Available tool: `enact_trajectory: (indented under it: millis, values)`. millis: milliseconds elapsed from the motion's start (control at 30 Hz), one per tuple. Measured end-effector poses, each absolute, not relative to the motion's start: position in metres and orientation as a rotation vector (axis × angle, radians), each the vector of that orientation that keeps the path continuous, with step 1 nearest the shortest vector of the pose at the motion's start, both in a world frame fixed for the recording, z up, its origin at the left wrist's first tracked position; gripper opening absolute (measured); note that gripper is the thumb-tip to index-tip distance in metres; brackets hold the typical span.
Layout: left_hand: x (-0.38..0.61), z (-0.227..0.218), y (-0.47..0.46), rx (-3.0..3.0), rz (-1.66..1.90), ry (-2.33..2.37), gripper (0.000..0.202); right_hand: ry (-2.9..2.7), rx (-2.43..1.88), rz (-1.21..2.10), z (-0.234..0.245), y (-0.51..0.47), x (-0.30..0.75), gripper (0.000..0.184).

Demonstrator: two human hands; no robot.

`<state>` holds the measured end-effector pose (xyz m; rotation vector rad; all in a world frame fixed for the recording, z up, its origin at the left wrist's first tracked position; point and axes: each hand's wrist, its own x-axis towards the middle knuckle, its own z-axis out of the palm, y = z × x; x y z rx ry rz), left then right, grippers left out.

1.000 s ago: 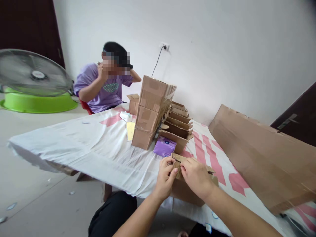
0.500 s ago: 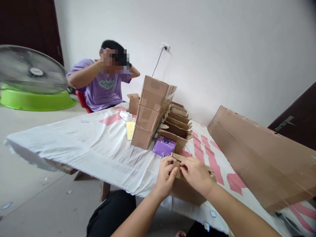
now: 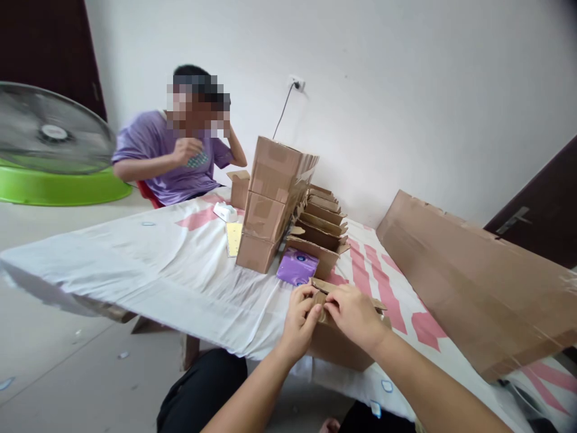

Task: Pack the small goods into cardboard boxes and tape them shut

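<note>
A brown cardboard box (image 3: 342,347) stands at the table's near edge, right in front of me, with flaps at its top. My left hand (image 3: 301,316) grips the box's left end, fingers curled over its upper edge. Close beside it, my right hand (image 3: 354,314) pinches at a top flap, its fingertips bent inward. Both hands hide much of the box top. Just beyond them lies a purple packet (image 3: 297,267), against the first of several open cardboard boxes (image 3: 321,231) in a row.
Left of the row rises a stack of closed cartons (image 3: 265,201). A yellow card (image 3: 233,239) and a white object (image 3: 225,211) lie beside it. A large cardboard sheet (image 3: 473,282) leans at right. A person in purple (image 3: 166,153) sits across, near a fan (image 3: 54,129).
My hands keep the same hold on the box, with barely any shift. The person across has lowered one hand from the head to the chest. The view has moved slightly.
</note>
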<state>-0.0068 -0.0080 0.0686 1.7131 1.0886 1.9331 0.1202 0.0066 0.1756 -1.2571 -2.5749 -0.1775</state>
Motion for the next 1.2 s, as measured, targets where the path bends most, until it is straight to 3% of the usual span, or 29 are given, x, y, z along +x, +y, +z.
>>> enact_trajectory:
  millis: [267, 667, 1000, 1200]
  values:
    - [-0.007, 0.070, -0.008, 1.706, 1.922, 1.064, 0.029, -2.575, -1.205, -0.229, 0.174, 0.007, 0.123, 0.016]
    - [-0.011, 0.071, -0.010, 1.734, 1.904, 1.042, 0.029, -2.819, -1.039, -0.729, 0.175, -0.001, 0.109, 0.014]
    - [-0.010, 0.070, -0.008, 1.736, 1.882, 0.999, 0.026, -2.466, -1.336, -0.140, 0.185, 0.000, 0.126, 0.020]
    - [-0.011, 0.073, -0.009, 1.736, 1.879, 0.999, 0.028, -2.491, -1.365, -0.060, 0.183, -0.005, 0.119, 0.020]
